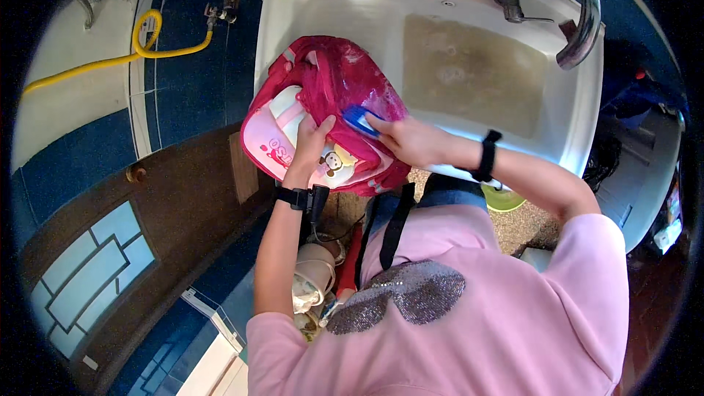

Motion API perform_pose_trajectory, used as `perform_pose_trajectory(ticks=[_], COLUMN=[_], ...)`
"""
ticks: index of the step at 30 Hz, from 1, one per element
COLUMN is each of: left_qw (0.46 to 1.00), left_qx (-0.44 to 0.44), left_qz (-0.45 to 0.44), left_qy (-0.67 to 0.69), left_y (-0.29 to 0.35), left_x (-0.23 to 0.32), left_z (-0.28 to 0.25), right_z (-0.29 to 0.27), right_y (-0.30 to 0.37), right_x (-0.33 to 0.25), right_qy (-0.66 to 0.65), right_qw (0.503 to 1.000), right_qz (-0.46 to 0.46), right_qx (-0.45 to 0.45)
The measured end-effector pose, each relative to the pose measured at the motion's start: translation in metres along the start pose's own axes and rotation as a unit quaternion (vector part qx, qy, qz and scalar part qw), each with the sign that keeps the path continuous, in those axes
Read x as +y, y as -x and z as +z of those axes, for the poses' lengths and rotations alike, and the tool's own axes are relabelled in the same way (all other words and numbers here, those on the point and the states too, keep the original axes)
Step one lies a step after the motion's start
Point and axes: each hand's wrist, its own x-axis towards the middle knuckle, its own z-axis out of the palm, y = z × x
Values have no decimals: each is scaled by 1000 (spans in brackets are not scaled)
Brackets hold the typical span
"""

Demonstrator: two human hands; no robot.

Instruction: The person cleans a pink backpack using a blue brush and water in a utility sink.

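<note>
Left hand (pixel 313 139) on a crumpled magenta-and-pale-pink cartoon bag (pixel 323 90)

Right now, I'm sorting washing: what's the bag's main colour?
The bag is mainly deep pink, clearest in the head view.

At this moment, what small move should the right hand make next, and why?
Probably a short stroke of the blue brush across the pink bag: the right hand holds the brush at the bag, pale foam-like marks show nearby, and the left hand is on the bag.
</note>
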Motion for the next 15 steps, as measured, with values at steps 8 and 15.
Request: perform_pose_trajectory(ticks=[8,15], left_qw=[999,998], left_qx=[18,22], left_qz=[34,39], left_qy=[-6,37], left_y=[-5,-1], left_x=[-18,-11], left_z=[-15,-5], right_z=[-5,-7], right_y=[-20,1], right_x=[-7,-2], right_qy=[1,33], right_qw=[1000,997], right_qz=[24,59], right_qx=[5,-26])
